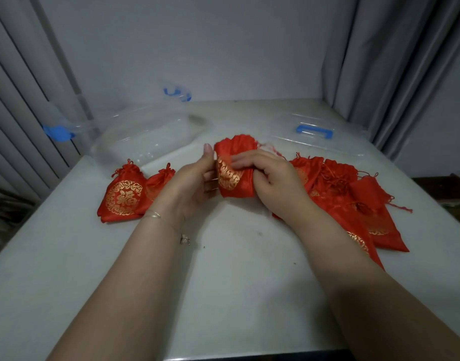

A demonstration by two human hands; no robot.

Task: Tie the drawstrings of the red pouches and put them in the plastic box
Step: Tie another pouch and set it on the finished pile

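Both hands hold one red pouch [235, 162] with a gold emblem above the middle of the table. My left hand [195, 183] grips its left side, thumb up along the edge. My right hand [273, 178] grips its right side, fingers across the front. Its mouth is gathered at the top and a red drawstring [272, 149] trails to the right. Two tied pouches [124, 196] lie on the left, the nearer one partly behind my left hand. A pile of several loose pouches [354, 201] lies on the right. The clear plastic box [145, 136] stands at the back left.
The box's clear lid with a blue handle [314, 131] lies at the back right. Blue latches [58, 132] hang on the box's left end. The white table [236, 269] ends at a wall behind, with curtains on both sides.
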